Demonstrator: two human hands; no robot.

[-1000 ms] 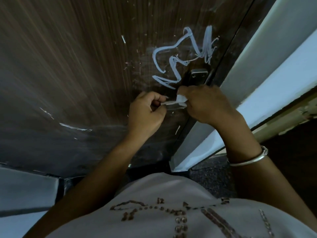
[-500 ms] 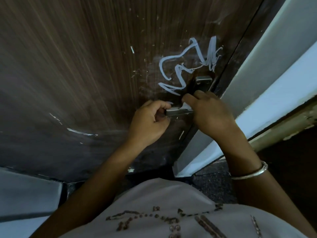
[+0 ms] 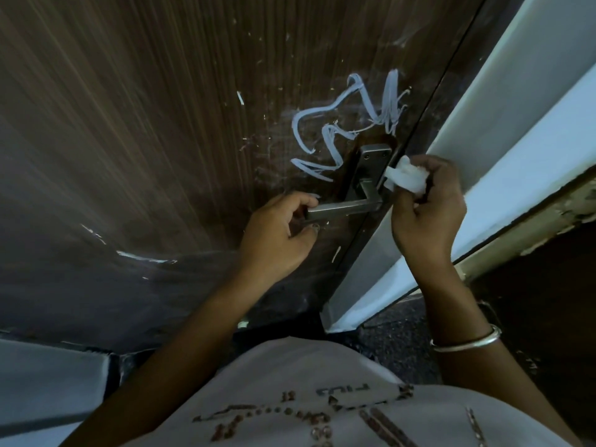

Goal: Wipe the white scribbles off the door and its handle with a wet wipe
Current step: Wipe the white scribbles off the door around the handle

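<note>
A dark brown wooden door [image 3: 145, 124] fills the view. White scribbles [image 3: 342, 124] run across it just above and left of the metal lever handle [image 3: 346, 206] and its plate [image 3: 371, 166]. My left hand [image 3: 277, 232] grips the free end of the lever. My right hand [image 3: 425, 208] holds a crumpled white wet wipe [image 3: 406, 177] to the right of the handle plate, at the door's edge. The lever's bare metal shows between the two hands.
A white door frame [image 3: 483, 156] runs diagonally on the right. Small white flecks and streaks [image 3: 142, 256] mark the door lower left. Dark speckled floor [image 3: 396, 346] lies below, and a pale surface [image 3: 48, 382] sits at the lower left.
My right hand has lifted the wipe off the lever and moved right and up to the door's edge, uncovering the lever. My left hand stays on the lever's end.
</note>
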